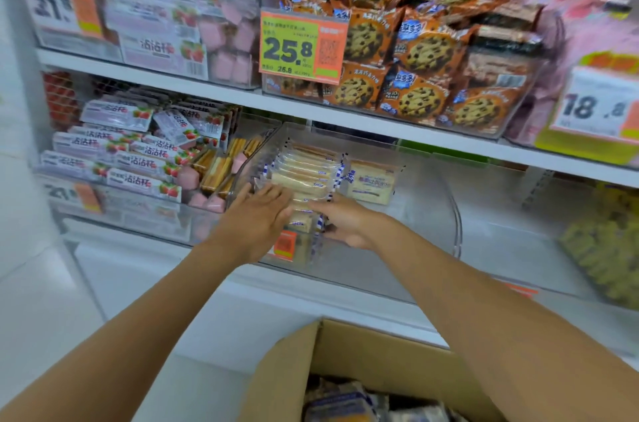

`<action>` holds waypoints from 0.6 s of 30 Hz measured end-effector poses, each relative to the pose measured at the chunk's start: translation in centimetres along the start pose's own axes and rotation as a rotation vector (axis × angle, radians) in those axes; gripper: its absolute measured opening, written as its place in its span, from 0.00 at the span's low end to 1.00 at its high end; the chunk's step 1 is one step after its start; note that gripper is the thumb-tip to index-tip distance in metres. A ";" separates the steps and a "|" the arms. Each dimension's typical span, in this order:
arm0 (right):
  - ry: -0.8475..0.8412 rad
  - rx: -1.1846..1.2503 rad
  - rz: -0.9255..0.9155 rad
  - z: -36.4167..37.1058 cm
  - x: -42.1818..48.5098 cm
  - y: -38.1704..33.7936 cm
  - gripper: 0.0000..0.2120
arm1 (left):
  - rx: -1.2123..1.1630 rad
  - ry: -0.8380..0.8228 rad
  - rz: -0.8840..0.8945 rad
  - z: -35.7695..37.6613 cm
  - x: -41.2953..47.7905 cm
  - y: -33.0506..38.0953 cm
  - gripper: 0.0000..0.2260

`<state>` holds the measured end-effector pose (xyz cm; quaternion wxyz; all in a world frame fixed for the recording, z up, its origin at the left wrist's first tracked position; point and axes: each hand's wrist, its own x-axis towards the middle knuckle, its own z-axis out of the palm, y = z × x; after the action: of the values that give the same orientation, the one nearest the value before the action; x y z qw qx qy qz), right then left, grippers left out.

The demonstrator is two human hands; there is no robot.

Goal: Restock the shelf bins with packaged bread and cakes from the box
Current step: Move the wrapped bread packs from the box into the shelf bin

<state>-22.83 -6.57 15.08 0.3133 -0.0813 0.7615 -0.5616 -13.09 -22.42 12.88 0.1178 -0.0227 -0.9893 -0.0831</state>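
The person is leaning both bare arms in toward the lower shelf, where a clear bin (457, 214) is holding a row of bread packets (304, 169) standing on edge along its left side. The left hand (256, 217) is lying flat on the near end of that row, fingers straight and pressing on the wrappers. The right hand (345, 222) is sitting against the row's right side, thumb reaching over the top and fingers curling in below, gripping the front packets. The two hands are close together with the packets between them. A lone packet (371, 182) is leaning further back in the bin, apart from the row. Below the arms, a cardboard box (345, 349) is standing open with more wrapped goods inside, blurred. On the shelf above, chocolate-chip cookie packs (425, 51) are filling a bin behind a green and orange price tag (301, 44), and strawberry-printed boxes (138, 158) are lying stacked to the left.
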 end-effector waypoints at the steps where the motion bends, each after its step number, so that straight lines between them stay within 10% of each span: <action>1: -0.002 -0.004 0.013 -0.5 -0.2 0.1 0.27 | -0.006 -0.013 -0.008 0.2 0.2 -0.1 0.34; 5: 0.122 -0.243 -0.119 -1.9 -2.5 0.5 0.35 | -0.117 0.039 -0.042 -0.1 0.6 0.2 0.20; 12: 0.496 -0.638 -0.580 -5.4 -10.5 3.9 0.11 | -0.313 0.131 -0.061 -3.0 -1.9 9.2 0.07; 18: 0.252 -0.814 -0.359 -8.5 -18.3 14.7 0.08 | -0.592 -0.187 -0.153 2.6 -8.2 16.1 0.07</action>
<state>-9.86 14.20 10.24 0.0588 -0.2592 0.9261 -0.2679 -4.73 -6.28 10.98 0.0078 0.0110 -0.9275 -0.3735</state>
